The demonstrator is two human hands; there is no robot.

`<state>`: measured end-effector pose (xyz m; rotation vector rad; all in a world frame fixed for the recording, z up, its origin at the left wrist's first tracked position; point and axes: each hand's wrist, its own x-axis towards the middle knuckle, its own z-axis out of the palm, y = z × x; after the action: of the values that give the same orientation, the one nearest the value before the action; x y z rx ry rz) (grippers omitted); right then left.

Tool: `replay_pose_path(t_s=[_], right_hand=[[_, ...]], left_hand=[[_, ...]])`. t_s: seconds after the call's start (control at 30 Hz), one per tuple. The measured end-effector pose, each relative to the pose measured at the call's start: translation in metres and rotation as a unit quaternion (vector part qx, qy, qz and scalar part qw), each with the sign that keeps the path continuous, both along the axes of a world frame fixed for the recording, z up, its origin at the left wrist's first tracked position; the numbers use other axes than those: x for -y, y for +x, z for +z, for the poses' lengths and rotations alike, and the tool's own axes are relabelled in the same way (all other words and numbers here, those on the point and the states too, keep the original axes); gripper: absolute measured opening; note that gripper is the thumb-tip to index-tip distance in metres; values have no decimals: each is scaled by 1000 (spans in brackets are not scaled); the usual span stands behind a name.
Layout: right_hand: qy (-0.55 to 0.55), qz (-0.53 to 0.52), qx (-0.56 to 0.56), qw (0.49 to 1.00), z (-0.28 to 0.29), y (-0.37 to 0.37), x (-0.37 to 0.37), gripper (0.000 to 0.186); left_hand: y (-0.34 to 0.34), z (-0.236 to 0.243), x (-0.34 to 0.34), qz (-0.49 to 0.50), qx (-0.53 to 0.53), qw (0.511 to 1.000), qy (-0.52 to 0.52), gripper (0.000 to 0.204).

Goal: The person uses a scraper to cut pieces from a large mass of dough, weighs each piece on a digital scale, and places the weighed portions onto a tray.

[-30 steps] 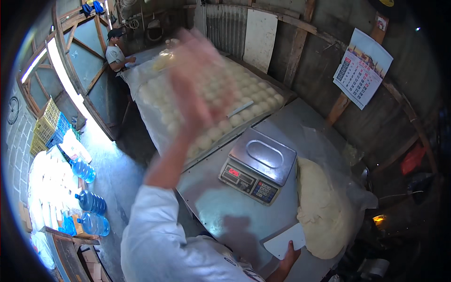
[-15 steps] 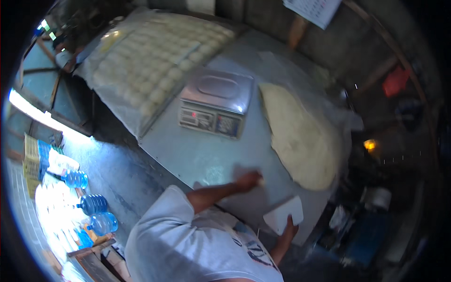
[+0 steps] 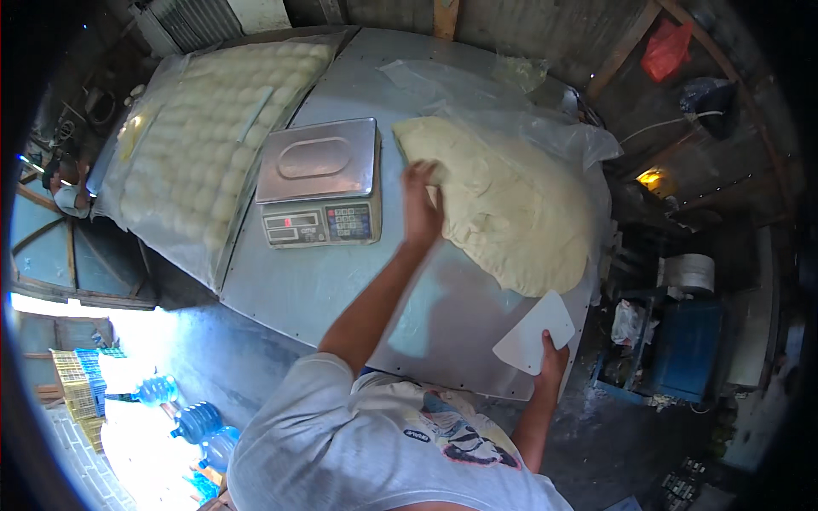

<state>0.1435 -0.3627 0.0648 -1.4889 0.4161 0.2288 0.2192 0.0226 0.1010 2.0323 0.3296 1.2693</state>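
One white scraper (image 3: 528, 336) is pinched in the right hand (image 3: 553, 363), while the left hand (image 3: 422, 209), its grip unclear, is at the edge of the dough (image 3: 520, 213) on the desk (image 3: 315, 285), so a hard pull could tear the dough.

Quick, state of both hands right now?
Left hand: at the edge of the dough; whether it grips cannot be told.
Right hand: closed, holding the white scraper.

Grey floor (image 3: 213, 345), far left of the grip (image 3: 553, 362), sunlit. Dark wall (image 3: 558, 34) beyond the grip; wooden post (image 3: 444, 19) against it. Yellow light (image 3: 651, 179) beyond, rightward.
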Motion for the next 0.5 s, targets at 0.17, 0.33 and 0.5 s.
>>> replay_pose_path(t_s=[0.17, 0.33, 0.5], right_hand=[[-10, 16, -32, 999, 26, 16, -50, 49], [-16, -1, -1, 1000, 56, 46, -89, 54], [46, 150, 45, 987, 77, 116, -169, 57]], left_hand=[[27, -53, 59, -157, -398, 879, 209, 72], [45, -58, -39, -181, -216, 958, -47, 76], [85, -100, -154, 1, -159, 980, -120, 72]])
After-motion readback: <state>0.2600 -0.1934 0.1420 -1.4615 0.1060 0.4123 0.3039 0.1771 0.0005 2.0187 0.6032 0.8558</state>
